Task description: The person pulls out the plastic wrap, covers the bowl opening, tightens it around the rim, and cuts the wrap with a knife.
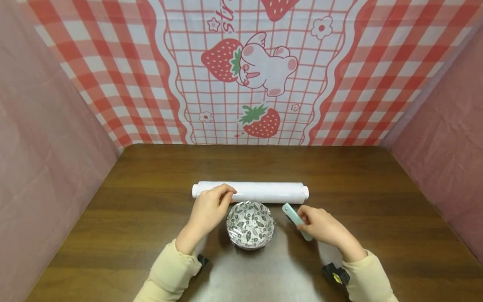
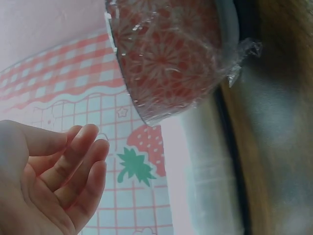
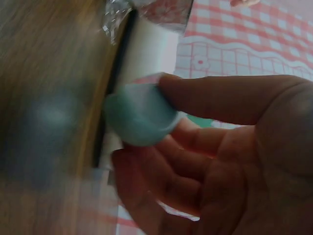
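A patterned bowl (image 1: pixel 250 225) stands mid-table with clear cling film stretched over its top. In the left wrist view its red patterned side (image 2: pixel 161 58) shows, with crumpled film (image 2: pixel 244 54) bunched near the base. My left hand (image 1: pixel 211 207) is raised at the bowl's upper left, overlapping the roll of cling film (image 1: pixel 264 192) in the head view. Its fingers are loosely bent, with nothing between them. To the bowl's right, my right hand (image 1: pixel 322 224) pinches a slim mint-green utility knife (image 1: pixel 289 209) between thumb and fingers. No blade shows on it.
Behind the bowl the film roll lies crosswise on the brown wooden table (image 1: pixel 113 235). A red-and-white checked cloth (image 1: pixel 128 71) with strawberries hangs at the table's far edge. Pink drapes (image 1: pixel 49 126) flank both sides.
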Demonstrator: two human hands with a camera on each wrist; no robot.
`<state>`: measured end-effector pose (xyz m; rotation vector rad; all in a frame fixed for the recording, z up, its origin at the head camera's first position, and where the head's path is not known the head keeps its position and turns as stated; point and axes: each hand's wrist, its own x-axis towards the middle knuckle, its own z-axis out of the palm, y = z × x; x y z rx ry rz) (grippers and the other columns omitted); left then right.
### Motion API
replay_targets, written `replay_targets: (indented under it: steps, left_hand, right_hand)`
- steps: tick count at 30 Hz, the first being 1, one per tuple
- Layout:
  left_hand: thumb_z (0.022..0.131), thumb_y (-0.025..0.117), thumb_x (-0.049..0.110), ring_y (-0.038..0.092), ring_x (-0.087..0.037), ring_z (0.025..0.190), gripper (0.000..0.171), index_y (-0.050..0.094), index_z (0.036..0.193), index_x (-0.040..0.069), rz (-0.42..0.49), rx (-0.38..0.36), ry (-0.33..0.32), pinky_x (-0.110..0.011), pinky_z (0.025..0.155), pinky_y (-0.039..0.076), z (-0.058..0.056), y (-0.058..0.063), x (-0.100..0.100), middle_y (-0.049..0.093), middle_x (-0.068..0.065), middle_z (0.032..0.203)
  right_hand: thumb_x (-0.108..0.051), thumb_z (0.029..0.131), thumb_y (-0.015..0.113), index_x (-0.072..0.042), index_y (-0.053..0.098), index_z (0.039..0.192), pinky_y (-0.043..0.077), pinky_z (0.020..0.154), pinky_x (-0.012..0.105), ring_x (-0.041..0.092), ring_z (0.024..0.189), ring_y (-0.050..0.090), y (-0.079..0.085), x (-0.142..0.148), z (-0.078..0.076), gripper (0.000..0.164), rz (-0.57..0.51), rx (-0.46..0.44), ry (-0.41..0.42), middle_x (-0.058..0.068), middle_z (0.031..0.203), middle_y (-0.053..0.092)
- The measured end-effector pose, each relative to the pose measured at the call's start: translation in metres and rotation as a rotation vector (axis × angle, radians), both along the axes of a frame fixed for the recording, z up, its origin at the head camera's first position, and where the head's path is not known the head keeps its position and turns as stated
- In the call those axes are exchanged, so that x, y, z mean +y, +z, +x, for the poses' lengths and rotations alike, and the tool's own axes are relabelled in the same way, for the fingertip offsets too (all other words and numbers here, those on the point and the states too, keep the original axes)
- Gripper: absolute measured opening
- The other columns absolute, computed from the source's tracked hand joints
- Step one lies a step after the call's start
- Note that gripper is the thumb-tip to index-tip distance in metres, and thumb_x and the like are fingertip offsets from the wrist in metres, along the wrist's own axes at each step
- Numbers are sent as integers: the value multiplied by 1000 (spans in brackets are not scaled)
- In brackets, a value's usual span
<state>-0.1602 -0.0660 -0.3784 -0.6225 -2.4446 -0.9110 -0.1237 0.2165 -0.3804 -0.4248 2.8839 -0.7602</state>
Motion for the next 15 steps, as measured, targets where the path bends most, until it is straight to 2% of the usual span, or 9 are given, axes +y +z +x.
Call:
replay_targets:
  steps: [5,10,15]
  left_hand:
    - [85,59,12,43,-3,50,10,68,87,15,-1,-8,-10,-21,49,37,-1,-2,-1,60,7,63]
    - [86,58,11,49,0,53,10,68,86,15,61,-81,-57,-19,52,40,-1,-1,1,61,9,64]
    - [86,58,11,52,0,54,10,68,86,14,87,-124,-68,-18,53,41,-1,-1,0,61,9,64]
  right_hand:
    - [-7,73,66,-8,55,83,36,53,26,11,60,44,-7,3,-2,15,72,-44,3,-3,68,50]
    - [-8,71,67,-8,55,86,37,55,27,12,63,45,-11,4,-3,19,92,-53,-18,-3,70,50]
    - [-6,69,68,-6,54,86,39,56,28,12,63,47,-15,4,-3,22,87,-74,-23,-1,69,51]
